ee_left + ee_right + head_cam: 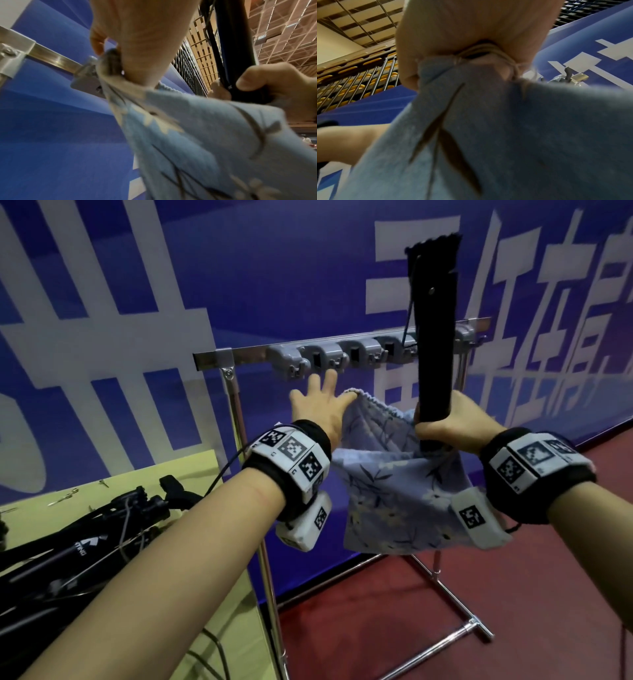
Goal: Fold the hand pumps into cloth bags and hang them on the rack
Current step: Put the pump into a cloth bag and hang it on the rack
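Pump upright in my right hand's grip, just entering the cloth bag my left hand pinched open below the rack; bagging unfinished, hanging still to do.

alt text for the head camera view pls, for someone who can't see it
A right hand grips a black hand pump upright, its lower end entering a blue floral cloth bag whose rim the left hand holds open. Behind stands a metal rack with grey hooks, against a blue banner.

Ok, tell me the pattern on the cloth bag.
Cloth bag: light blue with dark leaf sprigs and pale flowers; clearest in the head view.
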The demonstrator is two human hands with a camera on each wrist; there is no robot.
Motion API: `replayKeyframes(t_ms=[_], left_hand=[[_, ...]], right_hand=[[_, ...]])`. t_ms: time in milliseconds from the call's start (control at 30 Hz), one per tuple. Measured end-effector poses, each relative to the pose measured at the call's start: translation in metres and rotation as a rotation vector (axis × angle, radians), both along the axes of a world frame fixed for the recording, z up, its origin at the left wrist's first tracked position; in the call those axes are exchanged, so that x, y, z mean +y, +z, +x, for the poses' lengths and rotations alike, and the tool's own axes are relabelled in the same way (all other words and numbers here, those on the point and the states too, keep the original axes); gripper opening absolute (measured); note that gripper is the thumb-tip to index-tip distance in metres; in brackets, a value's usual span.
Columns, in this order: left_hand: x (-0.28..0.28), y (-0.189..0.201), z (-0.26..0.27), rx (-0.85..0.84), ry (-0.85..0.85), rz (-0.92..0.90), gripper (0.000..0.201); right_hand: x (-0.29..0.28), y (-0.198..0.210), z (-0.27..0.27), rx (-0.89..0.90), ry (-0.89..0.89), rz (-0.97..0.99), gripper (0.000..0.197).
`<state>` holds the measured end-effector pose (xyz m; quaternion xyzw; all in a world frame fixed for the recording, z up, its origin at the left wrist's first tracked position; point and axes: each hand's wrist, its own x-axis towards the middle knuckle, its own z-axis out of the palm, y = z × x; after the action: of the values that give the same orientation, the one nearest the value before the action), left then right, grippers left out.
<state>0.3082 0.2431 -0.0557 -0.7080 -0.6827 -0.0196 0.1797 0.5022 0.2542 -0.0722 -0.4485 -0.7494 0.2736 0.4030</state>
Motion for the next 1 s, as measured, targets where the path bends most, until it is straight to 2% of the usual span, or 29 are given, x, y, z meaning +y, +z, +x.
replayKeyframes(t_ms=[100,167,233,300,367,433,500,600,700,767,867,1000], left_hand=[[0.004,-0.007,-0.008,-0.245,0.003,-0.093,0.084],[0.009,-0.013,-0.011,-0.432,-0.069,-0.134,0.071],[0.010,-0.015,-0.010,-0.665,-0.157,-0.087,0.051],[0.011,-0.009,-0.004,-1.044,-0.228,-0.002,0.043],[0.010,0.002,0.001,-1.410,-0.259,-0.004,0.043],[0.010,0.012,0.004,-1.626,-0.241,-0.011,0.039],[0.009,0.019,0.006,-1.696,-0.251,0.004,0.034],[0.010,0.017,0.007,-1.607,-0.301,0.012,0.041],[0.014,0.009,0.002,-1.609,-0.307,0.004,0.043],[0.015,0.004,-0.004,-1.647,-0.283,-0.001,0.043],[0.012,-0.002,-0.007,-1.752,-0.309,-0.049,0.043],[0.007,-0.019,0.012,-1.741,-0.342,-0.134,0.044]], right_hand=[[0.004,-0.003,0.005,-0.031,-0.058,0.006,0.063],[0.006,-0.005,0.008,-0.019,-0.086,0.000,0.066],[0.006,-0.008,0.009,-0.025,-0.117,-0.010,0.048],[0.008,-0.013,0.010,-0.077,-0.180,0.018,0.028],[0.010,-0.018,0.011,-0.155,-0.239,0.045,0.028],[0.010,-0.019,0.011,-0.225,-0.263,0.045,0.028],[0.008,-0.017,0.013,-0.332,-0.245,0.025,0.030],[0.005,-0.012,0.014,-0.588,-0.176,0.031,0.031],[0.014,-0.017,0.023,-0.833,-0.118,0.031,0.061],[0.019,-0.019,0.034,-0.908,-0.114,-0.009,0.068],[0.022,-0.027,0.043,-0.821,-0.060,-0.099,0.050],[0.020,-0.046,0.021,-0.531,0.113,-0.225,0.029]])
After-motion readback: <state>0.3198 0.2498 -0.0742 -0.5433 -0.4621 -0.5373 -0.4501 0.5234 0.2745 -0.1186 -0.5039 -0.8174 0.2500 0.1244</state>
